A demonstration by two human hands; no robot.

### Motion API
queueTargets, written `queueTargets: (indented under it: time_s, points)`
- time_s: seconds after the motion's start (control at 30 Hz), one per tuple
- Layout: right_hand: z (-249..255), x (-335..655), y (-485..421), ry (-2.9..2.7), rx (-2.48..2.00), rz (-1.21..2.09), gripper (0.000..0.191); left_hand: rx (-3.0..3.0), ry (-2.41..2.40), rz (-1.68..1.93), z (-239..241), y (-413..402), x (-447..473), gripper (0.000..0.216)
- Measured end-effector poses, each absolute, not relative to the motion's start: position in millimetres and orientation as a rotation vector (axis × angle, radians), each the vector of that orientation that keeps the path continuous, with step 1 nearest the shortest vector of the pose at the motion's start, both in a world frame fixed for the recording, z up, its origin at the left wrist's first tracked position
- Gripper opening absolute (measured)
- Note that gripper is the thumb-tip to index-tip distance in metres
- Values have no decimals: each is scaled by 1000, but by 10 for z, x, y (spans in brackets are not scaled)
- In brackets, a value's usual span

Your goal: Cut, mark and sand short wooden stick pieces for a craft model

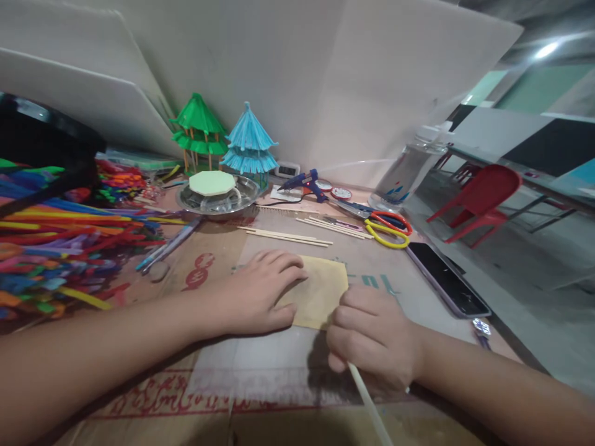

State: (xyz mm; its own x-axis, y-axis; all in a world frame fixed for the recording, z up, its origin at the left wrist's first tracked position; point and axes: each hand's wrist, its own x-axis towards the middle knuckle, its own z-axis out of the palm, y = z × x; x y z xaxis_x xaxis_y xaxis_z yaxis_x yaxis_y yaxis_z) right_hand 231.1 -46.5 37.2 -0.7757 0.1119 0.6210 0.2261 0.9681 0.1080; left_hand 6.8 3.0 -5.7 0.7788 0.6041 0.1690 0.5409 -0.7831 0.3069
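My left hand lies on the left side of a square yellowish sheet that looks like sandpaper. Its fingers stretch over the sheet's edge, with the thumb apart. On the sheet's right edge, my right hand is closed in a fist around a thin pale wooden stick. The stick's near end points down toward me; its other end is hidden in the fist. Two similar loose sticks lie just beyond the sheet, and several more sticks rest to their right.
Coloured pipe cleaners crowd the left. Behind stand a green model pavilion, a blue one, a metal plate and a blue glue gun. Scissors, a phone and a clear bottle line the right.
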Motion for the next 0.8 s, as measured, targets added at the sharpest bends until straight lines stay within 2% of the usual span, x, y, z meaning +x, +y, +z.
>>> queueTargets:
  time_s: [0.33,0.57,0.8]
  points:
    - [425,2292,-556,-2420,-289,-238,45,2705,927,341,-12,12,83,54]
    - [437,2325,-532,-2457,-260,-262,33,2711,913,347,-19,24,93,54]
    - [437,2331,-508,-2469,-211,-270,35,2714,912,344,-18,15,88,54]
